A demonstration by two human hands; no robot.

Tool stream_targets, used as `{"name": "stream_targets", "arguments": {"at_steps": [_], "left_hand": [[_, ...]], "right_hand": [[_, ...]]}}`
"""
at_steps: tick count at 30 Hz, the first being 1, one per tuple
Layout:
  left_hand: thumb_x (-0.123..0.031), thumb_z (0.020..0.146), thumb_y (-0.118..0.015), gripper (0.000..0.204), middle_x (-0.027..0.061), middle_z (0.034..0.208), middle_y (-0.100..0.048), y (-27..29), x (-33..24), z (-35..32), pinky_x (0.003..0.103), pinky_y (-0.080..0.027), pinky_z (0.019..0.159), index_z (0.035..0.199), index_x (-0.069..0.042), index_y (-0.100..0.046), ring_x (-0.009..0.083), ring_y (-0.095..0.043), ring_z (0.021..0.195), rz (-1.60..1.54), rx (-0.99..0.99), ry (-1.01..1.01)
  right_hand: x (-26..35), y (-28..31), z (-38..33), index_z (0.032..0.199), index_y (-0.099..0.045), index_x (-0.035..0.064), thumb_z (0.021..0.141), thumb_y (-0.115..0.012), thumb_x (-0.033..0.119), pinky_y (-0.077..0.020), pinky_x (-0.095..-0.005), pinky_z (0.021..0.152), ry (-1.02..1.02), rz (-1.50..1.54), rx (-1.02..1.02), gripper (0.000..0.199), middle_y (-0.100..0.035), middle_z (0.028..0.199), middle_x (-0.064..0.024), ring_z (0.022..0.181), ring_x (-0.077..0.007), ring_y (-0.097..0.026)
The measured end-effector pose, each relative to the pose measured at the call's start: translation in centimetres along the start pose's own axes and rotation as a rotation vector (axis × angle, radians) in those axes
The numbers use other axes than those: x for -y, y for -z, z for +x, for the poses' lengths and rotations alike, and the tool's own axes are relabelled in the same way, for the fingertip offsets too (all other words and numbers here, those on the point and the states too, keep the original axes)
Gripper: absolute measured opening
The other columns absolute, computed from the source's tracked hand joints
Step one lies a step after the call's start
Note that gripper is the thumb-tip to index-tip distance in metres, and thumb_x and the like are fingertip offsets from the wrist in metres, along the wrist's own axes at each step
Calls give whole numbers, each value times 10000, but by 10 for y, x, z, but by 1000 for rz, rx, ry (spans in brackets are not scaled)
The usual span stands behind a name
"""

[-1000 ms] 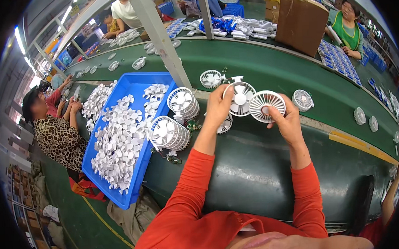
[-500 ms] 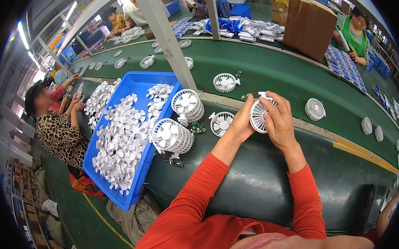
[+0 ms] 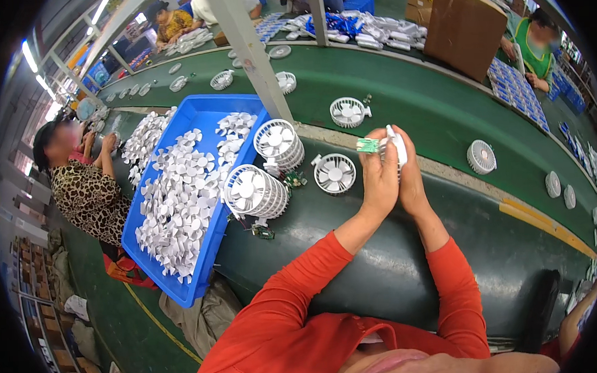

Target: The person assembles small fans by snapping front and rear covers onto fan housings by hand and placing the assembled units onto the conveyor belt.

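Two bare hands meet in my remote view, the left hand (image 3: 380, 186) and right hand (image 3: 412, 181) pressing a white plastic fan (image 3: 398, 146) between them, fingers (image 3: 389, 168) closed flat against its sides. The disc stands on edge, held above the table's far border, while a small green circuit board (image 3: 368, 145) juts leftward at the left fingertips. Nearby I see a round, slatted cage (image 3: 334, 174) with petal-shaped blades lying on the glossy dark-green table (image 3: 362, 264). Farther left, two ribbed white stacks (image 3: 253, 195) stand beside a smooth blue plastic tray (image 3: 211, 250) heaped with curved, matte white blades (image 3: 173, 218).
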State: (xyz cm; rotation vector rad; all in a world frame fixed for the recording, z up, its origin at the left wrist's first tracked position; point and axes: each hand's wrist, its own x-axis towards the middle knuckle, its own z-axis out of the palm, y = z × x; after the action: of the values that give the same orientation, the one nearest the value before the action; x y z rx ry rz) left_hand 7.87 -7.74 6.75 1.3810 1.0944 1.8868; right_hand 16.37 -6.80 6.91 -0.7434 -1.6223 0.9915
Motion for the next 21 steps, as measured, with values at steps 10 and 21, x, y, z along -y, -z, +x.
{"name": "stream_targets", "arguments": {"at_steps": [10,21], "left_hand": [[-216,952,-457,334,193,1209,-482,5,8,10,420,-311,981,1200,7,-445,338,-449,1102,345,90,-347],[-300,789,-686,696,259,1386,-341,26,64,100,497,-281,1057,1351,-38,-370,441,-301,1293,822,340,-160]], "right_hand": [[-8,0,2,1410,-336,82,992,-404,393,-319,-310,1045,-328,545,-46,525,-444,1330,-72,1217,-178,-433],[-72,115,10,1266,-519,114,796,-685,214,-316,-528,1013,142,-1268,-566,509,-398,1378,-187,1270,-370,-378]]}}
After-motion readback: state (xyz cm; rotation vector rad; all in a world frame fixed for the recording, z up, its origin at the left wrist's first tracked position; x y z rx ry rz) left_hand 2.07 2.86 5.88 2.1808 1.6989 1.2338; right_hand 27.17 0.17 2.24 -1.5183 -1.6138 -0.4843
